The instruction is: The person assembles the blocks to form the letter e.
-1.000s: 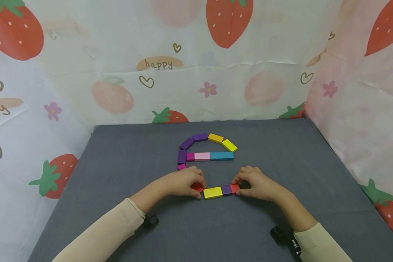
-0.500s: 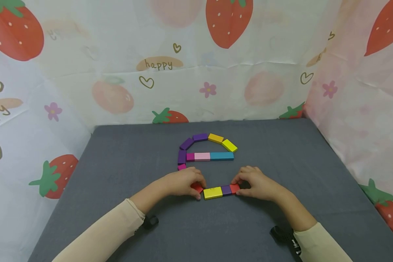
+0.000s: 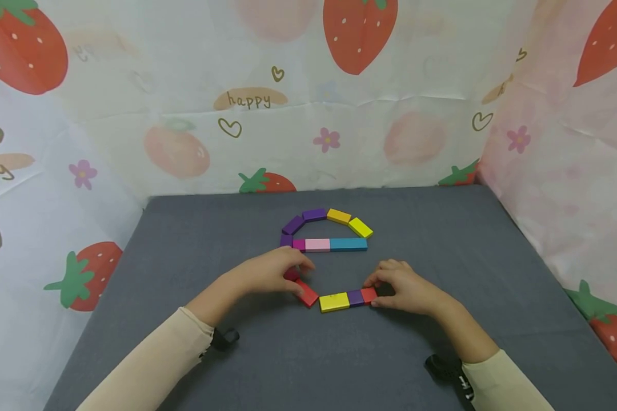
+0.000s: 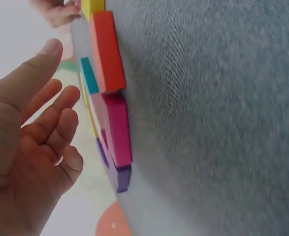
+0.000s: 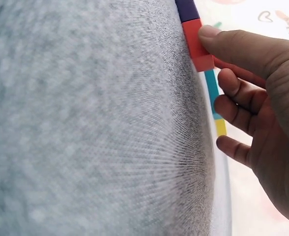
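Note:
Coloured wooden blocks lie flat in a curved outline on the grey cloth. At its lower left, a slanted red block [image 3: 307, 293] shows beside my left hand [image 3: 269, 271]. The left wrist view shows that hand's fingers loosely bent with nothing between them, apart from the magenta block [image 4: 117, 130]. My right hand [image 3: 406, 288] pinches the small red block [image 5: 196, 37] at the right end of the bottom row between thumb and forefinger. That row continues leftward with a purple block [image 3: 356, 298] and a yellow block [image 3: 334, 302]. My left hand hides part of the left side.
Above, purple blocks [image 3: 315, 215], an orange-yellow block [image 3: 339, 216] and a yellow block [image 3: 361, 228] form an arch. A straight bar of magenta, pink [image 3: 317, 245] and blue [image 3: 348, 245] blocks crosses beneath it. A strawberry-print curtain [image 3: 365, 131] borders the grey cloth [image 3: 211, 228].
My left hand has let go of the slanted red block and moved up and left, uncovering it. The right hand stays on its red block.

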Demonstrator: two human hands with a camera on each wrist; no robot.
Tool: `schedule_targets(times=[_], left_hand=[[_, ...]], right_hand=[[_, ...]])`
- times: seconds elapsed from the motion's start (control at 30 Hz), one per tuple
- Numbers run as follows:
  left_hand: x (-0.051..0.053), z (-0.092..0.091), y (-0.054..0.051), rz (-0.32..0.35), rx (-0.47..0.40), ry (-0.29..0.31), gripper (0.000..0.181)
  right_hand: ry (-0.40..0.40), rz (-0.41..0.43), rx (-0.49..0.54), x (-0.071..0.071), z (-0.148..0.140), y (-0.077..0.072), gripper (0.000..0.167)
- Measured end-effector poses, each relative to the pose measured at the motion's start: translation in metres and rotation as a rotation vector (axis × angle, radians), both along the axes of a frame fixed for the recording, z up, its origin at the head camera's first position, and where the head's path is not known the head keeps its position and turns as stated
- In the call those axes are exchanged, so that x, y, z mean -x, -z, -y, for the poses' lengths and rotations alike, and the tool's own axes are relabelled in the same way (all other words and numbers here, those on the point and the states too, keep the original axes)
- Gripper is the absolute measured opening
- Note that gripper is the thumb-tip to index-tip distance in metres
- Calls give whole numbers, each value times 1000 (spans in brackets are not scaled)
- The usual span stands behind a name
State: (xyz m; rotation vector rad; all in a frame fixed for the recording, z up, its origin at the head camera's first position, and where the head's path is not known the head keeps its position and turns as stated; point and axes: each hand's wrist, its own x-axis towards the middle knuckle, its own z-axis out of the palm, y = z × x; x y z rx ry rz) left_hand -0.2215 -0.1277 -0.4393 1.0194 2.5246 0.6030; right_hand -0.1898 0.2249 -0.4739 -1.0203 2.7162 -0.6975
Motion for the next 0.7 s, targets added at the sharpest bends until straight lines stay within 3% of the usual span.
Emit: schedule_targets(times=[0.37, 0.7], left_hand=[[-4, 36, 0, -103, -3, -13, 40], [-22, 68, -14, -235, -14, -41, 34]], right_hand=[[-11, -50, -3, -1, -4, -1, 34], [15, -197, -4, -10, -19, -2, 29]])
